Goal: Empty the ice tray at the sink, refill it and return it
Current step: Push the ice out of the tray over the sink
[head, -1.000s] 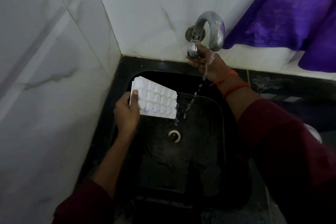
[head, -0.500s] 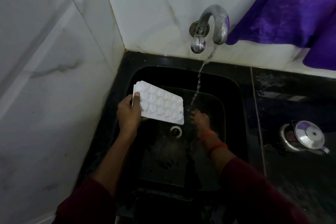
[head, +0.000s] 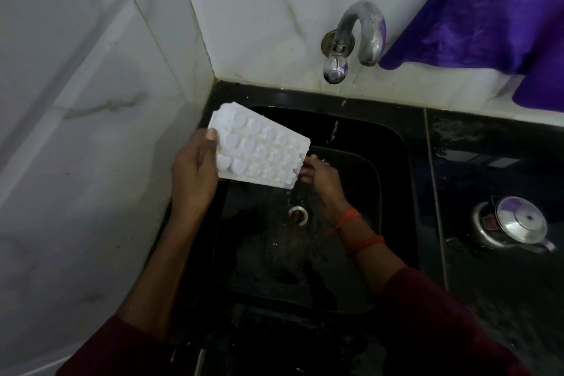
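My left hand (head: 195, 171) grips the left end of a white ice tray (head: 259, 152) with heart-shaped cells, holding it tilted over the black sink (head: 393, 162). My right hand (head: 323, 183) is low in the sink at the tray's right end, fingers curled against or just under its edge; whether it grips the tray is unclear. A thin stream of water falls from the metal tap (head: 363, 30) onto that hand. The drain (head: 298, 215) lies below the tray's lower right corner.
White marble tile walls close the left and back sides. A purple cloth (head: 488, 9) hangs at the upper right beside the tap. A steel lidded pot (head: 515, 223) stands on the wet black counter right of the sink.
My right hand left the tap, dropped into the sink and moved up to the tray's right end. The water stream has thinned. My left hand has raised and tilted the tray.
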`<state>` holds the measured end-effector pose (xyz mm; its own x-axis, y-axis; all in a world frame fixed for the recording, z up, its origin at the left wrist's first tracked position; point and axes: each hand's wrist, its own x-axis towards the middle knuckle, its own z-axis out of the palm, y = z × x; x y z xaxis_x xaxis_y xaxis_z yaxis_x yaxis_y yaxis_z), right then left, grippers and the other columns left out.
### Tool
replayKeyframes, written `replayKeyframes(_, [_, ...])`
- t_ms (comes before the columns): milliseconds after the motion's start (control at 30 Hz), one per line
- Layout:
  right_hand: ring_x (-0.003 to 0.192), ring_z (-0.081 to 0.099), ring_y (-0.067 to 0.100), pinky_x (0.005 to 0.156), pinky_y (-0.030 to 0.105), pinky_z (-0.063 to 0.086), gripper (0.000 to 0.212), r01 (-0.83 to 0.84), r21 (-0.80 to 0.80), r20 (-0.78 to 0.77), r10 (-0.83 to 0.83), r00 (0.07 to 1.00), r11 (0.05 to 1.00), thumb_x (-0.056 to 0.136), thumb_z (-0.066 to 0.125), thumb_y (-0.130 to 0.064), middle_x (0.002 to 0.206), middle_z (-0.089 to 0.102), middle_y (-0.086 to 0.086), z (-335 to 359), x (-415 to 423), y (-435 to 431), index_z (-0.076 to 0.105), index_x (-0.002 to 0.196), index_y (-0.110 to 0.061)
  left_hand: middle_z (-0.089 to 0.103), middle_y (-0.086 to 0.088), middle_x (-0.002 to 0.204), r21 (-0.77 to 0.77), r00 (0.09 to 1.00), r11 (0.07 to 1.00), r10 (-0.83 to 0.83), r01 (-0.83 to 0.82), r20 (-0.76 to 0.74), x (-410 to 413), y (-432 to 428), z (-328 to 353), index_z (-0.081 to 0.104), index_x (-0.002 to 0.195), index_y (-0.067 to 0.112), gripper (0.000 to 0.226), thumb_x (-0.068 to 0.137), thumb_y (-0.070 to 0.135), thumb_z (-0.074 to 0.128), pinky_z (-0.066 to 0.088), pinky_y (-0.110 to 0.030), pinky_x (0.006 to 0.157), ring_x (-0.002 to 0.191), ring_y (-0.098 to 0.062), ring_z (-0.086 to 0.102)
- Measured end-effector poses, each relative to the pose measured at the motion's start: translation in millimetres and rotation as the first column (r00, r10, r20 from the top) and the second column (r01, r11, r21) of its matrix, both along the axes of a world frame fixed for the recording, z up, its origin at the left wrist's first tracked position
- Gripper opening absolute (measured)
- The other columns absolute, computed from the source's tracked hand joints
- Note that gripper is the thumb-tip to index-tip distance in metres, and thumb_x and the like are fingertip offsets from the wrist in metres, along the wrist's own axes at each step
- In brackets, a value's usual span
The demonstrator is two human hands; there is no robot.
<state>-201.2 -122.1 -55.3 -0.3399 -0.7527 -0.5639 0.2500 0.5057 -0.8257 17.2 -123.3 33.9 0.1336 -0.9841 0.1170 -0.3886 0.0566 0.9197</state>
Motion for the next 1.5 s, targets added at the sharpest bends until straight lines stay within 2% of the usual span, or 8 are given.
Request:
replayKeyframes(200, [0.088,0.073,0.020,0.079,0.026,0.058,0.040,0.069,-0.104,0.116,-0.057,0.992,0.992,0.106,0.041,-0.040,0.100,0.074,0.010,23.7,-2.6,-6.9,0.067,0.107,-0.010,0.064,0.013,0.106,0.047,0.975,0.982,0.175,-0.183,0.137,3.3,-3.5,16.7,0.063,0.114,0.032,0.064,0.093,0.070,0.016,0.042,-0.030,0.086,0.100,-0.010,0.058])
replayKeyframes(333, [0.090,0.070,0.018,0.082,0.025,0.057,0.046,0.189,-0.133,0.211,-0.159,0.964,0.973,0.106,0.039,-0.044,0.103,0.071,0.008,27.1,-7.1,-5.2,0.064,0.115,-0.006,0.069,0.005,0.111,0.145,0.952,0.974,0.201,-0.171,-0.229,-3.9,-10.5,10.5,0.063,0.122,0.019,0.066,0.100,0.062,0.019,0.053,-0.028,0.090,0.098,-0.008,0.066])
replayKeyframes(467, [0.073,0.069,0.017,0.076,0.032,0.056,0.050,0.262,-0.091,0.351,-0.215,0.911,0.961,0.101,0.045,-0.052,0.080,0.072,0.007,27.4,-14.3,4.7,0.068,0.095,-0.009,0.067,-0.007,0.125,0.398,0.721,0.917,0.303,-0.041,-0.624,-5.7,-11.3,-3.3,0.054,0.136,0.015,0.072,0.099,0.068,0.024,0.056,-0.035,0.093,0.114,-0.016,0.066])
replayKeyframes(600, [0.105,0.066,0.035,0.101,0.046,0.052,0.013,0.267,-0.147,0.420,-0.184,0.889,0.952,0.097,0.062,-0.014,0.115,0.068,0.023,30.7,-25.7,15.7,0.065,0.105,-0.003,0.065,-0.023,0.128,0.516,0.615,0.780,0.222,0.354,-0.756,2.2,-2.0,-14.5,0.055,0.135,0.001,0.091,0.093,0.075,0.024,0.059,-0.048,0.086,0.113,-0.041,0.065])
replayKeyframes(733, [0.097,0.073,0.021,0.076,0.029,0.060,0.030,0.220,-0.322,0.304,-0.120,0.945,0.921,0.091,0.062,0.006,0.113,0.073,0.011,39.4,-42.6,29.4,0.063,0.117,-0.009,0.046,-0.022,0.149,0.597,0.725,0.700,0.164,0.392,-0.669,2.0,-13.4,-14.6,0.046,0.146,0.003,0.064,0.107,0.049,0.023,0.056,-0.036,0.083,0.111,-0.038,0.065])
replayKeyframes(1000, [0.115,0.067,0.014,0.088,0.022,0.055,0.041,0.031,-0.568,0.017,-0.025,1.000,0.823,0.091,0.061,0.009,0.117,0.074,-0.004,76.1,-58.5,53.4,0.063,0.124,-0.014,0.074,-0.002,0.115,0.151,0.871,0.984,-0.011,0.098,-0.492,-10.2,-6.9,-8.8,0.072,0.118,0.024,0.057,0.096,0.065,0.039,0.058,-0.037,0.088,0.107,-0.025,0.070])
replayKeyframes(1267, [0.110,0.068,0.020,0.097,0.039,0.055,0.039,0.024,-0.662,-0.071,-0.094,0.993,0.749,0.087,0.065,0.011,0.112,0.073,0.000,113.7,-58.1,59.4,0.064,0.116,-0.015,0.063,-0.022,0.131,-0.078,0.828,0.992,-0.122,0.095,-0.547,-21.0,-19.5,14.3,0.060,0.128,-0.002,0.072,0.095,0.052,0.026,0.044,-0.051,0.108,0.121,-0.036,0.060])
replayKeyframes(1500, [0.108,0.068,0.021,0.097,0.037,0.055,0.037,0.017,-0.650,-0.140,-0.142,0.980,0.760,0.088,0.063,0.012,0.115,0.070,0.009,101.3,-55.2,63.8,0.061,0.120,-0.007,0.059,-0.016,0.140,-0.073,0.850,0.994,-0.110,0.084,-0.515,-25.6,-33.1,1.3,0.063,0.127,0.018,0.063,0.092,0.059,0.030,0.034,-0.055,0.114,0.129,-0.032,0.053])
